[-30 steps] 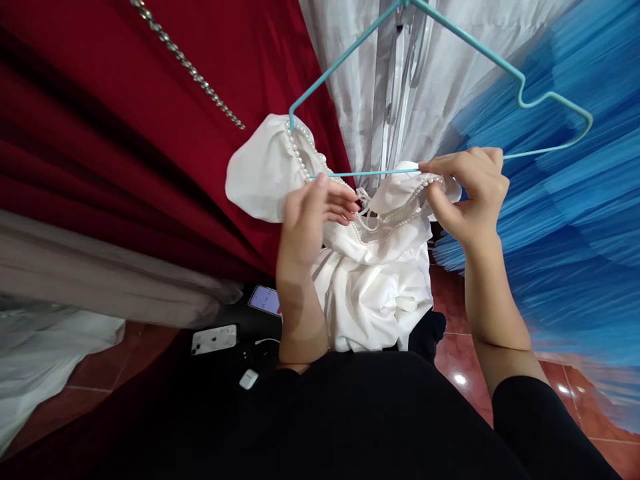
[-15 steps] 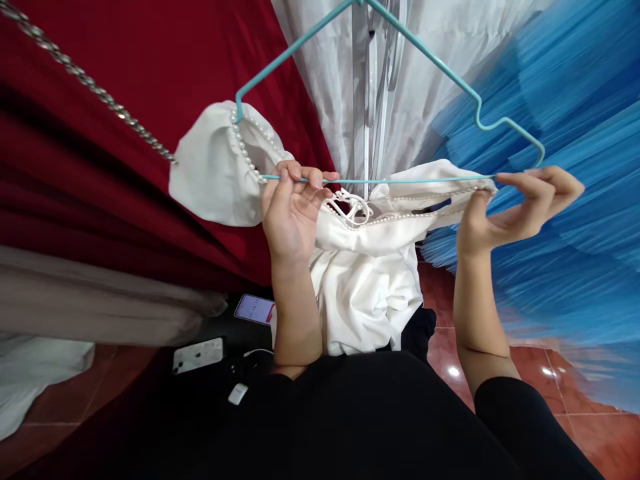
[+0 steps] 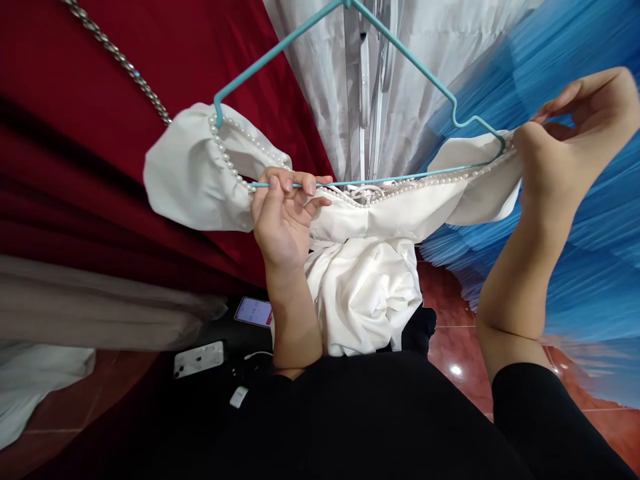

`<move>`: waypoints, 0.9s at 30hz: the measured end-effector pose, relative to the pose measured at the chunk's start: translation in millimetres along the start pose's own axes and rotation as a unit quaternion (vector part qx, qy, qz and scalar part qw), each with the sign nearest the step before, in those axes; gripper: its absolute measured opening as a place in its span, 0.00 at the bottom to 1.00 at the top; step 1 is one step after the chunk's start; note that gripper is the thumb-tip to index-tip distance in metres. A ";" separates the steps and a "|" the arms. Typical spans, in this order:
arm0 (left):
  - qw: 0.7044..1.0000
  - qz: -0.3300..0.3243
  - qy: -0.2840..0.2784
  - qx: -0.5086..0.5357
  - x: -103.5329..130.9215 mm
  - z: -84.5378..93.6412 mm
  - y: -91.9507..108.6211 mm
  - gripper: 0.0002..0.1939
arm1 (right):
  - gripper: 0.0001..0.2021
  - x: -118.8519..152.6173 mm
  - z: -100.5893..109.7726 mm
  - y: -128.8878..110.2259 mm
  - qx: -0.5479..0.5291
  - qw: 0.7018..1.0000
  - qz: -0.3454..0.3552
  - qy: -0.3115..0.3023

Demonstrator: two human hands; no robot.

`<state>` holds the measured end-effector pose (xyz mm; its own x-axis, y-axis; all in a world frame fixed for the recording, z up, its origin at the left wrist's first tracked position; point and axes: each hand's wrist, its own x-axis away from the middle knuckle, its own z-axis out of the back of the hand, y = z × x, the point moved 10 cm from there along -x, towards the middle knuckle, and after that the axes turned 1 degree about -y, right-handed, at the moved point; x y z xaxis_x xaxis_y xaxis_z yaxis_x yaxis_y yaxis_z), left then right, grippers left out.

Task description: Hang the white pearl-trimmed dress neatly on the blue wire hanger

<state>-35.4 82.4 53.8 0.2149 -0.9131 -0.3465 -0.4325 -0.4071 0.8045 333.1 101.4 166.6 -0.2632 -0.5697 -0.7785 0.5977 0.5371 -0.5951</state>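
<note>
So there's a white dress (image 3: 363, 297) on a thin turquoise hanger (image 3: 280, 50), right in front of the person, with the bodice stretched across between the two hands and the skirt bunched up below it. The left hand (image 3: 285, 227) has its fingers and thumb closed on the hanger's bottom bar, just beside the left puffy sleeve (image 3: 183, 177), and the hanger's left corner sits inside that sleeve's pearl-edged opening. The right hand (image 3: 575, 143) is well apart from the other one, pinching the pearl trim at the far end of the dress, near the hanger's right corner. Its fingers are partly hidden, so I honestly can't tell if they touch the hanger too. Red fabric (image 3: 225, 40) on the left, blue tulle (image 3: 590, 267) on the right. Down low on something black: two phones (image 3: 199, 359) and a small white case (image 3: 239, 397).
</note>
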 end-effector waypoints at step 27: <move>1.000 0.020 -0.003 0.017 1.3 -6.7 -10.3 0.19 | 0.10 36.5 -41.1 -91.1 -0.263 0.960 0.089 -0.018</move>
<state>-24.8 85.5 48.3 0.1919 -0.9285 -0.3178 -0.4707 -0.3713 0.8004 237.9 57.2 184.2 -0.1604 -0.4553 -0.8758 0.1628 0.8629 -0.4784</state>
